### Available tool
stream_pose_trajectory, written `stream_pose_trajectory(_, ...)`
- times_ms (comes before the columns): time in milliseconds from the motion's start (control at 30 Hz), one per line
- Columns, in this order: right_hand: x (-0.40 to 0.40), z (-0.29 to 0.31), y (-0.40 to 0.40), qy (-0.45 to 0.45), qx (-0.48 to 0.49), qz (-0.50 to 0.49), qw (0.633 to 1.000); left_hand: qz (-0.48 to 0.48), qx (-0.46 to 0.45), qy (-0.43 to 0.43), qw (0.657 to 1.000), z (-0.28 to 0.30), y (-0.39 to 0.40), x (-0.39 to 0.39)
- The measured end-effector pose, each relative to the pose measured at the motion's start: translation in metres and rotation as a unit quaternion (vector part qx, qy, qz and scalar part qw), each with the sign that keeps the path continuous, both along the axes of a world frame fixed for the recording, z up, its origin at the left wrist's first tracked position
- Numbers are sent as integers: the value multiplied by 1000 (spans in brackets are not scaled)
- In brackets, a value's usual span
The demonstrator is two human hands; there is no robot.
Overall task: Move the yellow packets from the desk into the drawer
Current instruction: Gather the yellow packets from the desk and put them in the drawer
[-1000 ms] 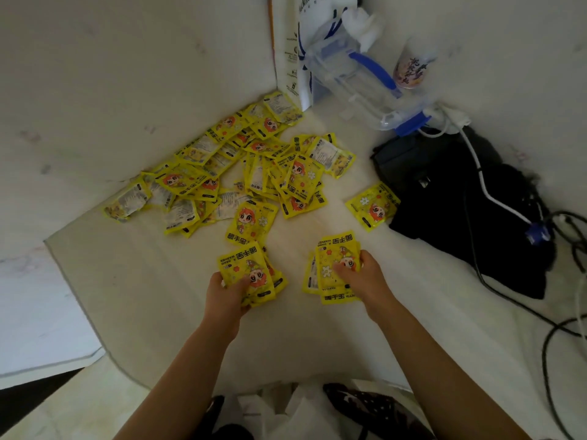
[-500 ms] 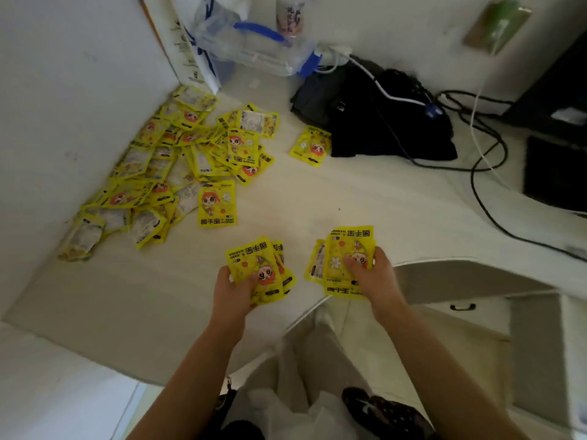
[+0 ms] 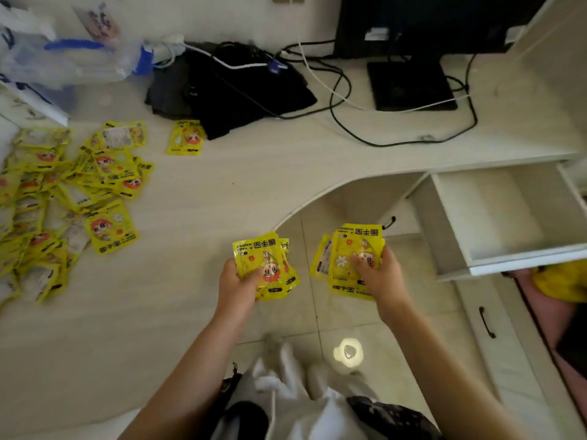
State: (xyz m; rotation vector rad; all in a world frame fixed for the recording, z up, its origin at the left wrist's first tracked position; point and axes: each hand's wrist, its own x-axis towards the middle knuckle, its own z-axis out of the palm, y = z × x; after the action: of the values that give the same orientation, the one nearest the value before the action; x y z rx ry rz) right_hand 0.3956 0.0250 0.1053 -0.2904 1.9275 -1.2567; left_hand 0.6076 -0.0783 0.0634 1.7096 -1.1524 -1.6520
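My left hand (image 3: 237, 285) grips a small stack of yellow packets (image 3: 259, 254) at the desk's curved front edge. My right hand (image 3: 379, 274) grips another stack of yellow packets (image 3: 347, 252) out over the floor, left of the open white drawer (image 3: 521, 254). The drawer's inside looks bare. A large heap of yellow packets (image 3: 63, 198) covers the desk's left side, and a single packet (image 3: 185, 138) lies apart beside the black cloth.
The white desk (image 3: 222, 192) carries a black cloth (image 3: 235, 90), cables (image 3: 343, 100), a monitor base (image 3: 409, 87) and a clear plastic jug (image 3: 73, 61) at the back left. Shut drawers with black handles (image 3: 486, 322) sit below the open one. Tiled floor lies beneath.
The view has swung right, bringing the open drawer into sight. Both hands, each still holding its stack, have come off the heap to the desk's front edge and moved rightwards.
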Motion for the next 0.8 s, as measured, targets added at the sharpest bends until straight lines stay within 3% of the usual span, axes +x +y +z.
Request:
stream_pose_trajectory(200,-50,-6,102,-27,-5,-85,996,-99,8,3,995,-3,63,-72)
stream_pose_trajectory(500,-140,-15,251,-64,-10,-186,980,-155,24,5,988,-7,191,-194)
stream_pose_trajectory(800,-220,-17,323,-62,3,-245,968,-196,24,19,980,2,246,-296)
